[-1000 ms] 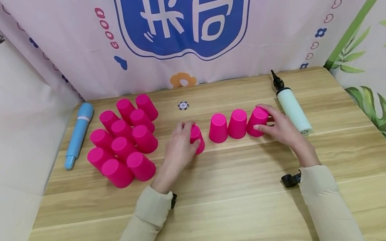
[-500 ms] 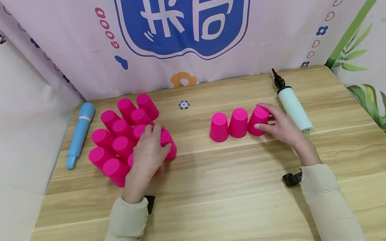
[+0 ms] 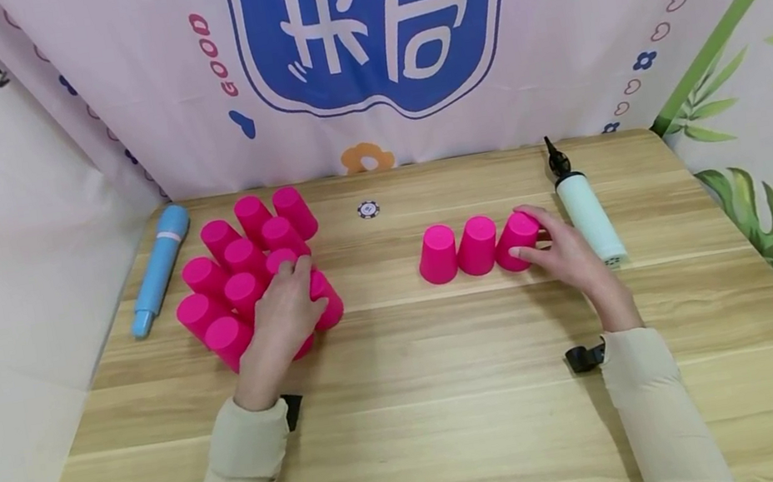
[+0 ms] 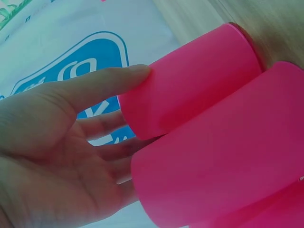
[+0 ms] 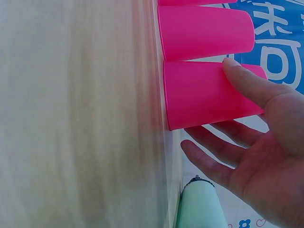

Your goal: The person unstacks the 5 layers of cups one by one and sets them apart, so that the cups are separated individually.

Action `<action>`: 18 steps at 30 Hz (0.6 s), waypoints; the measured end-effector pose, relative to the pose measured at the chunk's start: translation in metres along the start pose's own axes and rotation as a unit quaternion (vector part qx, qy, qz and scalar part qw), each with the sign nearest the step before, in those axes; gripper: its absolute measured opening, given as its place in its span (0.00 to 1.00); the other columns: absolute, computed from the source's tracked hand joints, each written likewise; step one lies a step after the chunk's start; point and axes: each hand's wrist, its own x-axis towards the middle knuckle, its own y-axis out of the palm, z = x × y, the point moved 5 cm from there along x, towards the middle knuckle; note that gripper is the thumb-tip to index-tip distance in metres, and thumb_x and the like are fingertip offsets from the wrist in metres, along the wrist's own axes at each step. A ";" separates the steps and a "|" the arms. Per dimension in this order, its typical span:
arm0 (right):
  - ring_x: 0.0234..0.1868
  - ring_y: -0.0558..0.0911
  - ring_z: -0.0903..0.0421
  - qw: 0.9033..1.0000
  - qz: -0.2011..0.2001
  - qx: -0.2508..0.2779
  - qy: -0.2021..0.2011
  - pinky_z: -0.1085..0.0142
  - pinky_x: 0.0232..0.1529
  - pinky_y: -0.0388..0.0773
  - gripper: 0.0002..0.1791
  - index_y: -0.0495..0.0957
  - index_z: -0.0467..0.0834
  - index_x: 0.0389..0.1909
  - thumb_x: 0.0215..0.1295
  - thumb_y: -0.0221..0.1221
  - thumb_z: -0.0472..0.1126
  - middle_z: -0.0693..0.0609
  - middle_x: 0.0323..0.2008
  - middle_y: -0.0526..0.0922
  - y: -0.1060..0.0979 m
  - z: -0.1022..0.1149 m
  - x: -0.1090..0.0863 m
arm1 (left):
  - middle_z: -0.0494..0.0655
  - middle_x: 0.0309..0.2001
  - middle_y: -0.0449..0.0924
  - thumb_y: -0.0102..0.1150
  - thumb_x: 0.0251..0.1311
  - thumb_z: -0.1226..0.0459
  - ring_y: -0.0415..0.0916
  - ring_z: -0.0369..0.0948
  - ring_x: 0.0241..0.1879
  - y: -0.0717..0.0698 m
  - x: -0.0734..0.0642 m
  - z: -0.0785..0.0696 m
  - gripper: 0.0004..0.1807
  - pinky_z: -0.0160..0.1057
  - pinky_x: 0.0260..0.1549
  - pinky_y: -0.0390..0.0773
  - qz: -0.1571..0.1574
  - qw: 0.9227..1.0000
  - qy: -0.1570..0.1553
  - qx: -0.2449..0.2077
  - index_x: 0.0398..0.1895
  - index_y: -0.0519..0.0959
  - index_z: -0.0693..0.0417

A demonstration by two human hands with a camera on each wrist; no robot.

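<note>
At the right side of the cluster of upturned pink cups (image 3: 227, 338), my left hand (image 3: 283, 308) grips a pink cup (image 3: 326, 299). The left wrist view has the thumb on the side of this cup (image 4: 190, 80) and the fingers reaching behind it; another pink cup (image 4: 213, 156) overlaps the fingers. Three more upturned pink cups stand in a row right of centre. My right hand (image 3: 567, 254) holds the rightmost cup (image 3: 518, 244), thumb on its near side, as the right wrist view also shows. Part of the cluster is hidden behind my left hand.
A blue microphone-like stick (image 3: 161, 268) lies left of the cluster. A pale green hand pump (image 3: 589, 217) with a black nozzle lies just beyond my right hand. One small round chip (image 3: 368, 209) rests near the back edge of the wooden table (image 3: 455, 432).
My left hand has carried a pink cup leftward, from beside the row of three over to the cluster. The right hand stays on the row's rightmost cup.
</note>
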 end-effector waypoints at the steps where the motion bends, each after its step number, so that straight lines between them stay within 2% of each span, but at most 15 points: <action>1: 0.58 0.74 0.36 1.000 0.000 -0.001 0.001 0.46 0.56 0.73 0.37 0.59 0.44 0.70 0.62 0.64 0.40 0.36 0.61 0.70 0.000 0.000 0.000 | 0.63 0.52 0.67 0.67 0.54 0.66 0.73 0.55 0.45 0.001 0.000 0.000 0.37 0.59 0.38 0.80 0.002 1.000 -0.001 0.001 0.66 0.62 0.63; 10: 0.58 0.74 0.36 1.000 -0.001 0.001 -0.001 0.46 0.56 0.73 0.37 0.59 0.44 0.70 0.62 0.64 0.41 0.37 0.61 0.70 0.000 -0.001 0.000 | 0.65 0.54 0.68 0.66 0.56 0.67 0.70 0.59 0.50 0.003 0.003 0.002 0.35 0.61 0.39 0.79 -0.012 1.000 0.004 0.004 0.66 0.62 0.64; 18: 0.58 0.74 0.36 1.000 -0.001 0.000 0.001 0.46 0.56 0.73 0.37 0.60 0.45 0.70 0.62 0.64 0.41 0.37 0.61 0.70 0.000 -0.001 0.000 | 0.64 0.56 0.67 0.69 0.53 0.66 0.66 0.58 0.53 0.004 0.001 -0.001 0.39 0.60 0.42 0.78 -0.013 1.000 -0.003 0.008 0.67 0.62 0.63</action>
